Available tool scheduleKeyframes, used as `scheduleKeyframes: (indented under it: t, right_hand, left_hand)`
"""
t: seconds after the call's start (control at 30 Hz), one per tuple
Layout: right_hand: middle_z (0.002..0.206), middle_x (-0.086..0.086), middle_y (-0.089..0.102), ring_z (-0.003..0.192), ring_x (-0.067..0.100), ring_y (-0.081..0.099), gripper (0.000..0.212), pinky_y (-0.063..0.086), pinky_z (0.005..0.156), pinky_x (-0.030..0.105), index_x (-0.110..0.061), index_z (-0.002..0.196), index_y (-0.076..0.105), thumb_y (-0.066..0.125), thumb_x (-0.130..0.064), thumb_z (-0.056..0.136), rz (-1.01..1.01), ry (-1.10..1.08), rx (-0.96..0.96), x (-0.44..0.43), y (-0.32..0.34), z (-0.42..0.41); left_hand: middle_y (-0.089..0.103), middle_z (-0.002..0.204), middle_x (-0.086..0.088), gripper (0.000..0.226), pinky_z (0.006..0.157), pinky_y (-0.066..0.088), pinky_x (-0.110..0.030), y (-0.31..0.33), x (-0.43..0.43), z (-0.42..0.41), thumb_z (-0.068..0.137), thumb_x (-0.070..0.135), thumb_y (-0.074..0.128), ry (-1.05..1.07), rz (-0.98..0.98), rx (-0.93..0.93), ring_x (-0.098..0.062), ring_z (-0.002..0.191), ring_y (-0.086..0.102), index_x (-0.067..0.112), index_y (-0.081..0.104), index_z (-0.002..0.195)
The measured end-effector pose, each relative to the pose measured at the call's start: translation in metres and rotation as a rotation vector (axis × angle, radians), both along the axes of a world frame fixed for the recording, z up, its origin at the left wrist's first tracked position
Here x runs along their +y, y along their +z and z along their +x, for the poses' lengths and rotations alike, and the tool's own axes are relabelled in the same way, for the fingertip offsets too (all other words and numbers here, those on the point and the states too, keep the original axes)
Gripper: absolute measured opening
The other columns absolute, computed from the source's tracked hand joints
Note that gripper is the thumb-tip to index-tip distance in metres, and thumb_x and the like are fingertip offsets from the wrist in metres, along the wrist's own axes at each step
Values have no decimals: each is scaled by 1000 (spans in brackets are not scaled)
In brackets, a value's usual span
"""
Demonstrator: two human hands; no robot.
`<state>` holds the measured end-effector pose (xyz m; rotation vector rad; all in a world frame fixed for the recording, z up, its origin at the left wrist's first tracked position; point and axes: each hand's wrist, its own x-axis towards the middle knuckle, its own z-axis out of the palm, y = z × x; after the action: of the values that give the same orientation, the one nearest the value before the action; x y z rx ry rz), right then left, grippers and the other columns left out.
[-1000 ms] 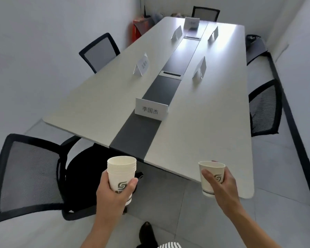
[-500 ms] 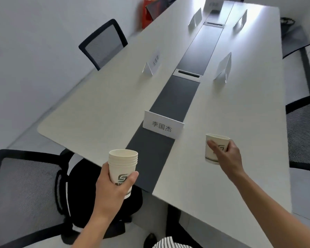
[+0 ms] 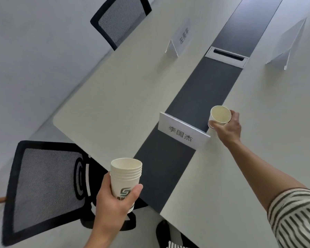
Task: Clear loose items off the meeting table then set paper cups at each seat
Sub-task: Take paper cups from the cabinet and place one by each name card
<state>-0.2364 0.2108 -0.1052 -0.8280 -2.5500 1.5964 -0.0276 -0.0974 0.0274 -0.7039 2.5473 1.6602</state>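
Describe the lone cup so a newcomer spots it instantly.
On the long white table, follow the dark centre strip to the nearest name card. Beside its right end, the right hand grips one paper cup. Unlike the stack in the left hand, it is single.

Table (image 3: 115, 97), dark centre strip (image 3: 204, 90): name card (image 3: 183, 134) standing across strip, left card (image 3: 179, 40) and right card (image 3: 286, 43) flanking, cable hatch (image 3: 226, 56) in strip.

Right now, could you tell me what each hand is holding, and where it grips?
The left hand grips a stack of cups round its lower half; the right hand holds one cup by its side.
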Motion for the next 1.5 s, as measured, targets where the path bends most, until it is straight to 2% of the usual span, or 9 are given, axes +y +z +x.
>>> scheduleKeyframes:
  t: [0.1,0.3,0.43,0.6,0.8,0.93,1.17,1.3,1.5]
  right_hand:
    - [104,-4,57,94,21,55,69,48,86,34,-20,126,43,80,-29,68,38,24,-12,1,-11,-5]
    - [112,2,60,98,24,55,72,44,83,30,-18,128,42,83,-26,69,69,86,-45,6,-16,-4]
    - [128,8,59,116,27,55,78,45,96,37,-19,137,39,81,-23,72,89,124,-84,18,-12,8]
    - [110,10,70,99,24,66,40,49,88,32,-9,120,61,69,-23,84,172,78,-39,26,23,49]
    - [82,4,74,78,21,73,14,58,75,40,-12,99,70,68,-15,86,-22,21,145,0,99,149]
    - [74,6,74,70,18,73,8,55,59,20,-12,93,71,69,-9,86,-116,-18,310,-26,157,232]
    - [82,8,74,66,20,71,23,55,58,24,-13,93,68,71,-33,81,-139,-225,687,-55,214,356]
    - [81,5,73,68,21,71,40,55,60,25,-20,92,70,71,-56,73,-119,-281,749,-45,224,395]
    - [88,-1,74,78,21,71,25,57,64,31,-35,94,69,69,-48,72,-15,-312,738,-11,233,457]
  left_hand:
    - [68,88,5,44,56,53,-15,-4,1,-3,63,24,88,3,-5,-30,-15,76,66,26,60,96]
    - [69,91,4,48,61,54,-17,-6,4,-10,60,30,88,-24,-4,-40,-15,78,67,28,60,99]
    - [69,91,8,56,61,54,-17,0,8,-15,56,40,86,-85,9,-7,-13,79,67,25,59,103]
    - [67,93,16,53,61,52,-12,12,4,-10,64,18,88,-168,6,64,-7,82,65,23,57,107]
    - [67,93,10,61,63,51,-12,31,-13,18,59,28,90,-284,51,201,-12,82,65,25,57,110]
    - [66,95,14,62,64,51,-12,39,-14,42,57,31,90,-385,81,254,-10,85,64,29,56,109]
    - [65,97,21,60,61,47,-6,60,24,87,59,14,89,-633,95,382,-2,83,64,30,54,106]
    - [64,100,20,67,66,50,-9,71,56,108,57,35,87,-775,109,442,-6,88,64,37,51,114]
    - [62,102,21,69,70,54,-21,77,120,147,57,45,83,-990,48,516,-10,90,63,41,49,117]
